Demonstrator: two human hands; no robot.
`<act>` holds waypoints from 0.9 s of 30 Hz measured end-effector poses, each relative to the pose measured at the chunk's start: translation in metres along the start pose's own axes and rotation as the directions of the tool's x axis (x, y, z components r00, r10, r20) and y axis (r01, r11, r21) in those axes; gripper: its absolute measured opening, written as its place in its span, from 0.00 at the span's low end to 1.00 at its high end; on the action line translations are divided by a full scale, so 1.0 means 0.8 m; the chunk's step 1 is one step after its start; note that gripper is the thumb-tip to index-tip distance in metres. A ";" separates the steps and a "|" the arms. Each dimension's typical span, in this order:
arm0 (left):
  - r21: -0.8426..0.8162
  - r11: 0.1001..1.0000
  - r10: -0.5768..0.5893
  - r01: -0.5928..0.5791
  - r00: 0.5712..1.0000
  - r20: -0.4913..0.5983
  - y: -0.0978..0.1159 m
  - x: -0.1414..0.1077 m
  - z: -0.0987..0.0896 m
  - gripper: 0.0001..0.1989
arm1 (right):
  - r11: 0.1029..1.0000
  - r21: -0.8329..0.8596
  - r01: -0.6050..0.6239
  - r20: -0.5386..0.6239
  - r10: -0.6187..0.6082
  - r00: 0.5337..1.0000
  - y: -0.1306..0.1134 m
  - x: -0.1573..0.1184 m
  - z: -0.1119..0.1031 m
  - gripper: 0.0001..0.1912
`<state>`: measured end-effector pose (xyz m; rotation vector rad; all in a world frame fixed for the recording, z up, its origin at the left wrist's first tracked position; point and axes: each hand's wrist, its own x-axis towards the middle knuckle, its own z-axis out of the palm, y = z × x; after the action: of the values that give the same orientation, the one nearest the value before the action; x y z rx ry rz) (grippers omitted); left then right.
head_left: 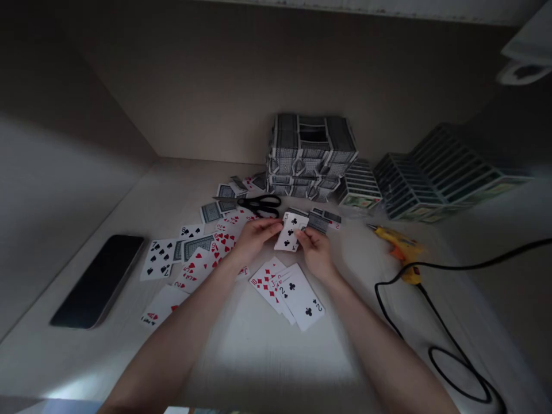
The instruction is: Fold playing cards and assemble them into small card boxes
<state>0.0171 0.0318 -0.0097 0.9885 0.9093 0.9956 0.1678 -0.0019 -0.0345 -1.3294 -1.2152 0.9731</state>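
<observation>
A three of clubs card (288, 237) is held up between both hands, face toward the camera. My left hand (255, 237) pinches its left edge, and my right hand (315, 248) grips its right edge with the thumb on the face. Just below lie a two of clubs (301, 296) and a ten of diamonds (264, 283), loosely overlapping. Many face-up and face-down cards spread left of my left hand, among them a seven of spades (157, 260). Black-handled scissors (259, 203) rest on cards beyond my left hand.
Behind the hands stands a box-like structure of patterned cards (313, 152). Stacked card packs (435, 178) are at the back right. A yellow glue gun (399, 244) with a looping black cable (452, 333) lies right. A black phone (98, 280) lies left.
</observation>
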 end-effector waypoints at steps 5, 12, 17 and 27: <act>0.150 0.989 -0.013 0.012 1.000 0.004 0.009 -0.006 0.005 0.10 | 0.999 -0.021 0.029 -0.010 -0.029 1.000 -0.001 -0.003 0.000 0.16; 0.327 0.941 0.112 -0.088 0.992 -0.053 -0.006 -0.002 0.008 0.13 | 0.999 -0.030 0.012 0.008 -0.012 1.000 0.010 -0.002 0.001 0.16; 0.588 0.784 0.313 -0.201 0.945 -0.095 -0.022 -0.002 0.013 0.11 | 0.998 -0.058 0.035 0.018 -0.034 0.999 0.011 -0.002 0.003 0.16; 0.818 0.559 0.368 -0.138 0.925 -0.095 -0.022 -0.008 0.023 0.18 | 1.000 -0.012 0.020 -0.012 -0.020 1.000 0.001 -0.006 0.004 0.17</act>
<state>0.0370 0.0177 -0.0200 1.8403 1.5400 0.9662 0.1642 -0.0060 -0.0358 -1.3285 -1.2245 0.9437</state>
